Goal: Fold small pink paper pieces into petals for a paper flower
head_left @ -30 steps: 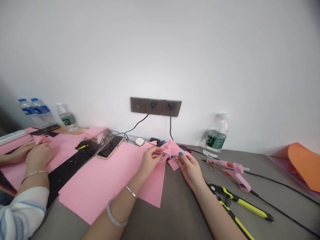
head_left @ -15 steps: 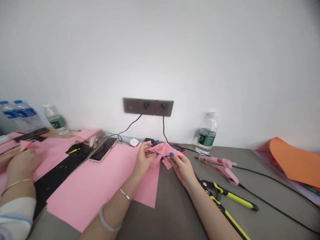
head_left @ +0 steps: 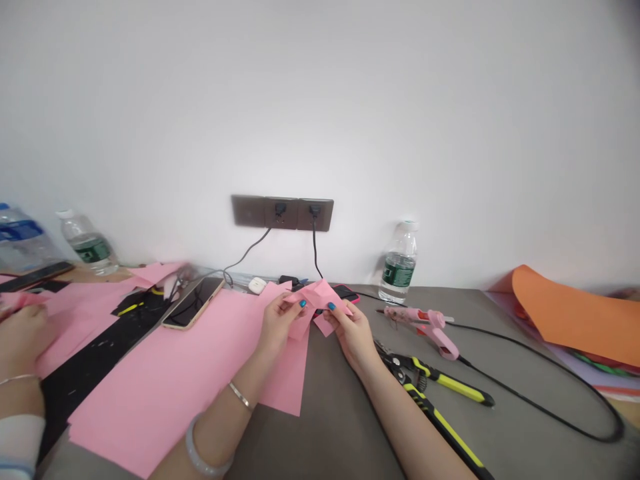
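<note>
A folded piece of pink paper [head_left: 316, 292] is held up between my two hands above the table. My left hand [head_left: 281, 321] pinches its left side between thumb and fingers. On the right side, my right hand [head_left: 351, 328] grips it with the thumb on top. Beneath and to the left lie large sheets of pink paper [head_left: 170, 373]. A small pink scrap [head_left: 324, 325] shows just below the folded piece. Behind it, partly hidden, is a phone with a pink edge [head_left: 347, 293].
Right of me lie a pink hot glue gun [head_left: 425, 323] with its cable and yellow-black pliers [head_left: 425, 380]. A water bottle [head_left: 399, 263] stands by the wall. A phone [head_left: 194, 303] rests on the pink sheets. At far left a co-worker's hand [head_left: 23, 337] holds pink paper. Orange paper [head_left: 580, 313] lies far right.
The view has turned slightly right, so things sit further left. Both my hands still hold the folded pink paper, whose raised middle is now tilted a little differently.
</note>
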Demonstrator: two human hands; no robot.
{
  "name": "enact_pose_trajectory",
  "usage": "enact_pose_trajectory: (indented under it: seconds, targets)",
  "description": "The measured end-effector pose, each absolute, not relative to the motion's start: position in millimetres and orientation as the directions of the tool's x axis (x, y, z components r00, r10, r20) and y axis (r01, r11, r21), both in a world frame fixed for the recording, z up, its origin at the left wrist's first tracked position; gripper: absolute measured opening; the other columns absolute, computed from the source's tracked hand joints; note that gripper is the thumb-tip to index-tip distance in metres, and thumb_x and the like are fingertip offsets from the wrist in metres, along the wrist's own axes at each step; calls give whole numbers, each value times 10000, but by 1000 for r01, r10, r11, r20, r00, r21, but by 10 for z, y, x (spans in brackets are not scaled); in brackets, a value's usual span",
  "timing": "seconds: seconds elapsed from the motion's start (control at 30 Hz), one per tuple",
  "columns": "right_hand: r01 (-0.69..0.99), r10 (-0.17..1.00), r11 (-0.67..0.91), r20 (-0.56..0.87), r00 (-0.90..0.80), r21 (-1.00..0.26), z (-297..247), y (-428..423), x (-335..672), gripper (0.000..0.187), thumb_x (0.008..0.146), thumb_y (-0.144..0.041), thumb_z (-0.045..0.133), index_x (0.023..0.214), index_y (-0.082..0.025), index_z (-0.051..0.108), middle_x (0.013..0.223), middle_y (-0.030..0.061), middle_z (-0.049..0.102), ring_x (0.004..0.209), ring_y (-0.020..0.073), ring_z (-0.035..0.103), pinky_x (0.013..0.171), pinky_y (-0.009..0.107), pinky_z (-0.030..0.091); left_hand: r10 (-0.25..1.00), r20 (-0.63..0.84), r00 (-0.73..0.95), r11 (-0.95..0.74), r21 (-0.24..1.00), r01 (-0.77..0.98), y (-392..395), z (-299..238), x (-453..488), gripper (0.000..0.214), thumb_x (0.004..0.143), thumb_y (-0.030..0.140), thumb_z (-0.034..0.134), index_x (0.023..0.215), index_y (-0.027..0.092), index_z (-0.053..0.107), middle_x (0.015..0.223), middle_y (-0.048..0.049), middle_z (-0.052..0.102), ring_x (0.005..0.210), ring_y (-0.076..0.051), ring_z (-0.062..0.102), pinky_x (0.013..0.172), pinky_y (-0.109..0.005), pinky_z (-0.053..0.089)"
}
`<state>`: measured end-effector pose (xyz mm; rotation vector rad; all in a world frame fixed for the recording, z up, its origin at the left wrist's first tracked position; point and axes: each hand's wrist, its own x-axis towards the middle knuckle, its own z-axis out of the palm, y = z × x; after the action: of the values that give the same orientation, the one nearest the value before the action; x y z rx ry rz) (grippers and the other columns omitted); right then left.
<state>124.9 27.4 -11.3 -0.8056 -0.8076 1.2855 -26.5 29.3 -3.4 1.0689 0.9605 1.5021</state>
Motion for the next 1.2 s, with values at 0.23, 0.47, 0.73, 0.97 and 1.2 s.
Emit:
enact_pose_trajectory:
  seconds: [0.23,0.47,0.73,0.97,1.2]
  targets:
    - [-458,991,104,56,118,-883,-159,296,1266,297,578,-383,867,652,-179,664,613,-34,602,567,113,559,615,252,502,928,367,65,-372,922,107,271,28,-388,230,798,199,612,1019,211,674,1062,-78,657,949,-203,629,742,-271,543]
    - [-423,993,91,52,103,-902,-213,324,1295,324,568,-435,858,730,-186,730,605,-6,667,562,142,560,575,269,457,895,299,331,-388,888,249,243,58,-423,243,784,118,531,945,171,705,895,-52,627,787,-170,583,645,-235,480]
    - [-383,995,101,82,64,-918,-207,318,1306,272,595,-430,848,726,-210,755,639,6,684,597,158,579,605,285,464,861,377,342,-471,845,254,250,88,-459,309,787,63,480,861,206,743,900,-69,575,806,-180,579,579,-224,456]
    - [-274,983,183,176,53,-944,-198,316,1341,220,653,-413,815,750,-221,764,684,6,666,620,156,556,603,275,449,882,349,316,-444,840,313,212,119,-437,488,773,45,497,1190,238,661,1049,-75,691,836,-194,637,646,-249,494]
    - [-240,981,192,193,20,-952,-171,298,1328,197,683,-420,790,741,-234,763,700,13,674,645,169,575,629,294,462,861,426,279,-503,797,335,237,123,-444,276,808,106,529,953,211,740,949,-70,664,843,-192,616,715,-270,497]
